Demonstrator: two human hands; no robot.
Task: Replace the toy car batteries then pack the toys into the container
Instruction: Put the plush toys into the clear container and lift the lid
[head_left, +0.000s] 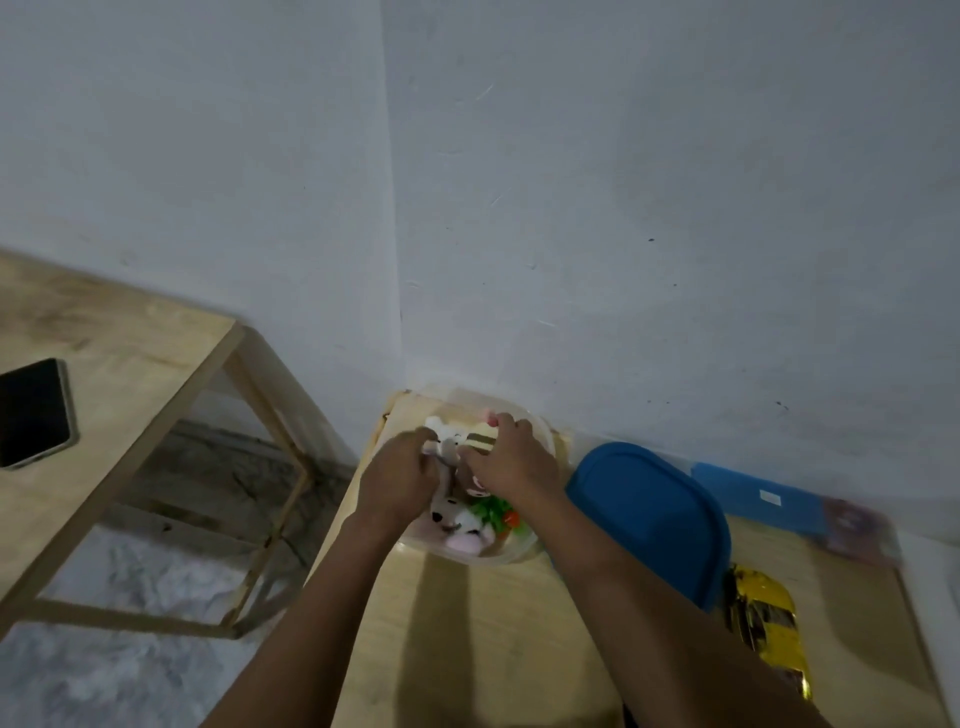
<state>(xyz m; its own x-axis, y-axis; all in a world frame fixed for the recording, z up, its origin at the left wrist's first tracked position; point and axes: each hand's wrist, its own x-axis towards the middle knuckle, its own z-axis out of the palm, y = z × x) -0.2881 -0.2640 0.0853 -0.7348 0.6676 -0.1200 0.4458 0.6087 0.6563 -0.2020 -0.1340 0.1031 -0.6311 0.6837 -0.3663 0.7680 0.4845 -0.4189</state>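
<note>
A clear plastic container (511, 555) stands at the far left corner of the wooden table (467, 649), filled with small plush toys (457, 519) and a green and orange toy (496, 512). Both hands are inside it. My left hand (392, 480) grips a white plush (439, 434) at the left. My right hand (511, 462) presses down on the plush toys beside it, fingers curled over a striped one (480, 440). The container's blue lid (654, 514) lies just to the right. A shiny gold toy car (769, 629) rests near the table's right edge.
A blue flat box (753, 496) lies against the wall behind the lid. A second wooden table (119, 374) at the left holds a black phone (31, 413). Grey floor shows between the two tables. White walls meet in a corner right behind the container.
</note>
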